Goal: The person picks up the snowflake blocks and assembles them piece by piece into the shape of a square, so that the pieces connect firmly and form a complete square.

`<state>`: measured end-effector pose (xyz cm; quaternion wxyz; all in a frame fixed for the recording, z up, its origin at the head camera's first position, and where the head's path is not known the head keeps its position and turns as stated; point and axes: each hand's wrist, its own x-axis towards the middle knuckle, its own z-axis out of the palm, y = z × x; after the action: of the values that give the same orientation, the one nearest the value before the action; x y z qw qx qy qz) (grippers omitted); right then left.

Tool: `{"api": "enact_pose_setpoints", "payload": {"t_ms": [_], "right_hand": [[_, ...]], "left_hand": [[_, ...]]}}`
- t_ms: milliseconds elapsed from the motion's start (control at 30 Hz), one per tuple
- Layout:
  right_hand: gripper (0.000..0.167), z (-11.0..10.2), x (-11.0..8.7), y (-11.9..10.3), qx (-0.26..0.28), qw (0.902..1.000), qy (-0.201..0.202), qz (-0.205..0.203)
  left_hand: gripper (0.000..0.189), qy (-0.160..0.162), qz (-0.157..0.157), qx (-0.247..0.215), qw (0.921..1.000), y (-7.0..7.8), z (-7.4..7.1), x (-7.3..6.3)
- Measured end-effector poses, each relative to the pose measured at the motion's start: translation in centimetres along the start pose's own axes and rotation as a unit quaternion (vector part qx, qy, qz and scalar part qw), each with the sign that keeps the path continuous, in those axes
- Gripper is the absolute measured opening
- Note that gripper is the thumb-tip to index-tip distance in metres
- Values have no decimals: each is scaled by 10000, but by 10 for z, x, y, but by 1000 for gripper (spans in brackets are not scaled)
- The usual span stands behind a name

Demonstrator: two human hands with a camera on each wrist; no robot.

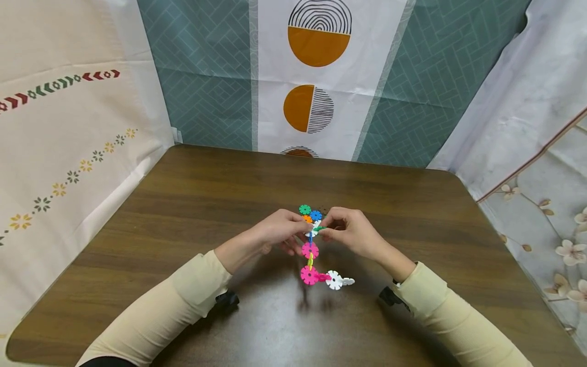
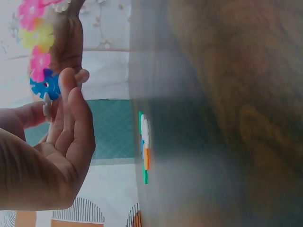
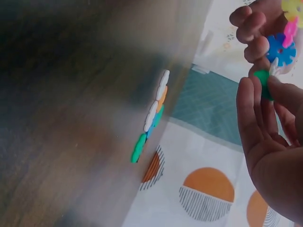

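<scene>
So the chain of notched plastic discs (image 1: 310,276) hangs between the two hands, up off the table (image 1: 220,193), trailing from the fingertips back toward the person. Left hand (image 1: 282,229) is pinching the chain at its far end, right hand (image 1: 350,229) has a green disc (image 3: 263,85) between thumb and finger, right up against a white disc (image 3: 274,66). Fingers cover the join, so can't tell if the green one's slotted in. Both wrist views crop the chain, and the loose discs (image 1: 304,209) beyond the hands are partly blocked.
</scene>
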<state>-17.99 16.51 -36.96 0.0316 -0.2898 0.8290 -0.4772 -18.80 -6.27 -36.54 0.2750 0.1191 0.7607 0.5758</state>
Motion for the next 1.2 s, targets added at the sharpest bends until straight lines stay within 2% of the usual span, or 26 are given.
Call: {"api": "enact_pose_setpoints", "payload": {"t_ms": [133, 200, 267, 333, 467, 533, 600, 700, 800, 900, 1000, 1100, 1200], "right_hand": [[8, -4, 5, 3, -8, 9987, -475, 205], [12, -7, 7, 8, -338, 9969, -623, 348], [14, -9, 9, 16, -925, 9926, -718, 323], [18, -9, 8, 23, -1776, 9806, -786, 280], [34, -5, 1, 33, -3251, 9379, -1173, 302], [40, -4, -2, 33, -3682, 9202, -1273, 371], [38, -3, -3, 32, -3912, 9116, -1215, 337], [25, -3, -4, 31, -3990, 9116, -976, 159], [13, -3, -3, 31, -3840, 9194, -844, 123], [23, -2, -2, 32, -3703, 9249, -824, 263], [37, -2, -1, 33, -3643, 9259, -911, 418], [31, -2, -1, 35, -3663, 9242, -1006, 389], [21, -2, -1, 36, -3560, 9270, -1094, 451]], "left_hand": [[26, -133, 76, 217, 9996, -2, 0, 1], [26, -18, 58, 172, 9998, -5, -2, 1], [27, 161, 53, 69, 9998, -7, -4, 1], [30, 321, 41, -40, 9995, -8, -7, 1], [30, 412, -20, -98, 9991, -8, -10, -1], [30, 402, -24, -91, 9991, -6, -11, -1], [30, 404, 5, -81, 9992, -5, -10, -2], [32, 385, 50, -96, 9992, -5, -9, -1], [31, 369, 82, -85, 9992, -5, -8, -1], [29, 343, 113, -78, 9993, -5, -6, -1], [26, 313, 108, -64, 9994, -5, -4, -1], [27, 335, 87, -20, 9994, -4, -4, 0], [27, 363, 73, -12, 9993, -5, -4, -1]]}}
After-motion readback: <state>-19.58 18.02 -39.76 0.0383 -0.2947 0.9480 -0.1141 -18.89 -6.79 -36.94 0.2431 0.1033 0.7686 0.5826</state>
